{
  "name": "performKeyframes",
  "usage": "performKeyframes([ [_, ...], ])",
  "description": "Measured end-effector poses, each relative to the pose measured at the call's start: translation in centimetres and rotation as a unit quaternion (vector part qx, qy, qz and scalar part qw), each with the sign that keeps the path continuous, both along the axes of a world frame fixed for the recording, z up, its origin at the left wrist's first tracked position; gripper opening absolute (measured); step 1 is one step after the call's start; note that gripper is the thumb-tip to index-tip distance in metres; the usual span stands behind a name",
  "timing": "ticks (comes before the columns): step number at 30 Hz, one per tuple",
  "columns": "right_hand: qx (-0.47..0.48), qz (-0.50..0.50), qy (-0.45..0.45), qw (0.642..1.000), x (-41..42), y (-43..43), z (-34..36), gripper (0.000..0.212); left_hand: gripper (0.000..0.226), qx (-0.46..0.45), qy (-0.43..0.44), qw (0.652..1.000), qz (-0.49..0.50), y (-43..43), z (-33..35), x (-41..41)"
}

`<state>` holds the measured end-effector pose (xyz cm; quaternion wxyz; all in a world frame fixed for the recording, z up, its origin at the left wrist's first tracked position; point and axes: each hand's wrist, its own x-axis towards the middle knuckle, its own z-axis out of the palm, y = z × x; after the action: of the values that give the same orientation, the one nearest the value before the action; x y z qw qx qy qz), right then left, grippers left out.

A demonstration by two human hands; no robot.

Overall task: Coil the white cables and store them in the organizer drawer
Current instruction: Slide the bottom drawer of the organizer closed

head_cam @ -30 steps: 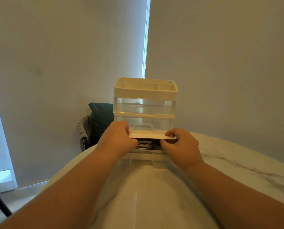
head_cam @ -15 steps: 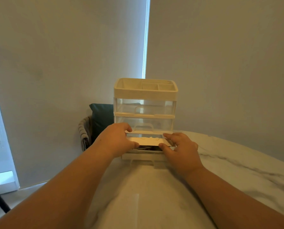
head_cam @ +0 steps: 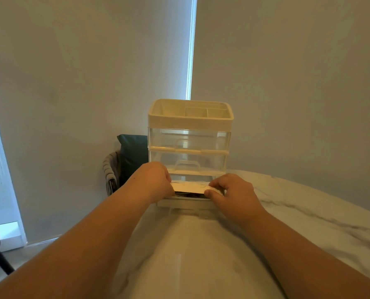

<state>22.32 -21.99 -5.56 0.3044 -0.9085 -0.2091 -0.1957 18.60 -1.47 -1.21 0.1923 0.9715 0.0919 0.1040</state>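
The card (head_cam: 190, 186) has come down over the cables (head_cam: 185, 194), barely visible in the pulled-out bottom drawer (head_cam: 186, 203). Your left hand (head_cam: 156, 180) and right hand (head_cam: 231, 190) pinch its ends. The coils are probably light and springy; press evenly.

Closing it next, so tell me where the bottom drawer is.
Centre of the head view: the bottom drawer juts from the organizer on the marble table, under the white panel that the left hand and right hand grip.
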Motion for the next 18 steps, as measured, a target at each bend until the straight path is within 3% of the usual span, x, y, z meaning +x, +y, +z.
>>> performKeyframes([
  [13,-0.003,0.0,0.06,0.998,0.4,-1.0,2.1,0.039,0.028,-0.028,-0.018,0.999,-0.036,1.1,0.0,0.0],
  [18,-0.017,0.026,0.061,0.998,0.8,-1.1,1.8,0.036,0.023,-0.034,-0.025,0.999,-0.024,1.4,-0.2,0.3],
])
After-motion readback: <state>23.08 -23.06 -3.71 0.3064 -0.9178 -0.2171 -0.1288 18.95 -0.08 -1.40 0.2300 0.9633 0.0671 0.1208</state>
